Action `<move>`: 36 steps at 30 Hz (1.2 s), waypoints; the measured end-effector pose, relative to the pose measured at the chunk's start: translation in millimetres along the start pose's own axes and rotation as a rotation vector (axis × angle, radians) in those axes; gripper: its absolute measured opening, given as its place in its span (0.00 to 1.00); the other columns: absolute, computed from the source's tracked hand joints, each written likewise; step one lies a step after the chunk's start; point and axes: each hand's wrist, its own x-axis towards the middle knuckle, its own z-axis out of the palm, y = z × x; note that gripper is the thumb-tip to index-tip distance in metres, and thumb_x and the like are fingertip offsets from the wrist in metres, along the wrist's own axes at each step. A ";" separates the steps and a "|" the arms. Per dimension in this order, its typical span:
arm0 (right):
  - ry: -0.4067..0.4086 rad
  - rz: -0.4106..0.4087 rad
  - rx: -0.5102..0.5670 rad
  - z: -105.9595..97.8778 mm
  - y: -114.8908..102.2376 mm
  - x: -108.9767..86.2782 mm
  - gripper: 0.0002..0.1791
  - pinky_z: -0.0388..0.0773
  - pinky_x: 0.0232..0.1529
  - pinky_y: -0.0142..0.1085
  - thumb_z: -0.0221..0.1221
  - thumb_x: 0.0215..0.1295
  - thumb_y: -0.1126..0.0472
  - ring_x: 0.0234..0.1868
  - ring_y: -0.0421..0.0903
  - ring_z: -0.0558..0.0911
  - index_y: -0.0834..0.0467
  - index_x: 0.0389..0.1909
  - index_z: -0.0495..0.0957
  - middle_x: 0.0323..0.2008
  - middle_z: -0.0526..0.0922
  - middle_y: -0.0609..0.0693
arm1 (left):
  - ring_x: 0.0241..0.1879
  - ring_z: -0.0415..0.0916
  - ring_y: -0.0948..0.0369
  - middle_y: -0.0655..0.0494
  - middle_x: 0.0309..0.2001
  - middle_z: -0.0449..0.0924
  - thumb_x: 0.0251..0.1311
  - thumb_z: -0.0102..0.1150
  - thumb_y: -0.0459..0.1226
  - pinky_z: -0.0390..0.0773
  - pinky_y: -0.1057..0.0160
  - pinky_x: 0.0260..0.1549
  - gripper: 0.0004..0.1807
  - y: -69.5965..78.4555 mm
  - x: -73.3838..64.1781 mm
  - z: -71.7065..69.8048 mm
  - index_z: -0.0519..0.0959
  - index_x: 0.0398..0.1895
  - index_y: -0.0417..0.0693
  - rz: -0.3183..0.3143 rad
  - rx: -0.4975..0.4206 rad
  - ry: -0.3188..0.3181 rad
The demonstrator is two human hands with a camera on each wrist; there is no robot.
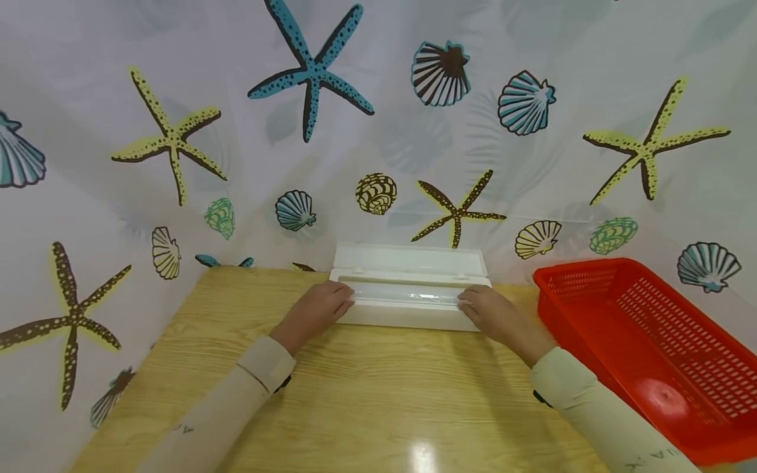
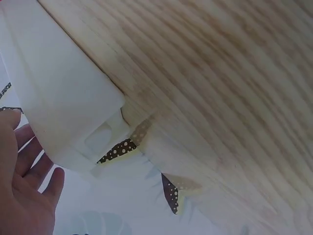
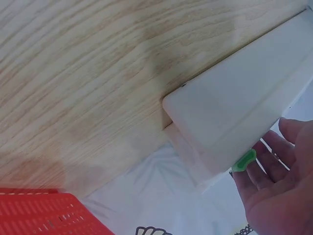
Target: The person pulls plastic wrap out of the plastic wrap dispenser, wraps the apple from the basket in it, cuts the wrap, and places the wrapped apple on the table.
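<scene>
A long white cling film dispenser [image 1: 408, 316] lies at the back of the wooden table, its lid [image 1: 411, 258] raised against the wall. Inside it shows a shiny roll of cling film [image 1: 408, 293]. My left hand [image 1: 319, 307] holds the roll near its left end, with fingers bent over the dispenser. At the other end my right hand [image 1: 493, 314] grips the roll in the same way. In the right wrist view a small green piece [image 3: 244, 160] shows beside the right fingers. The dispenser's wall partly hides the fingertips in both wrist views.
A red plastic basket [image 1: 591, 368] with slotted sides stands on the right, close to the right forearm. Behind the table hangs a white cloth [image 1: 378, 144] printed with starfish and shells. Bare wooden tabletop [image 1: 384, 387] extends in front of the dispenser.
</scene>
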 end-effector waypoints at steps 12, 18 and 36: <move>0.037 -0.024 0.039 2.6 0.5 3.6 0.15 0.69 0.55 0.50 0.53 0.67 0.64 0.51 0.57 0.74 0.68 0.49 0.77 0.47 0.77 0.61 | 0.48 0.74 0.53 0.49 0.45 0.79 0.64 0.54 0.37 0.72 0.58 0.51 0.13 -0.4 9.6 -3.5 0.78 0.47 0.39 -0.024 0.021 -0.030; 0.030 -0.036 0.026 3.8 2.7 3.8 0.18 0.67 0.56 0.50 0.53 0.68 0.62 0.53 0.58 0.73 0.69 0.53 0.74 0.50 0.75 0.63 | 0.43 0.75 0.56 0.52 0.40 0.80 0.63 0.54 0.37 0.74 0.59 0.47 0.10 -4.0 16.6 -2.4 0.81 0.42 0.43 -0.134 -0.090 -0.062; -0.042 -0.078 0.017 -0.5 14.9 16.9 0.18 0.66 0.56 0.52 0.55 0.66 0.60 0.52 0.60 0.74 0.69 0.50 0.77 0.49 0.78 0.63 | 0.32 0.79 0.56 0.52 0.32 0.83 0.58 0.59 0.40 0.78 0.58 0.35 0.09 -4.2 25.5 9.4 0.81 0.38 0.45 -0.151 -0.003 0.009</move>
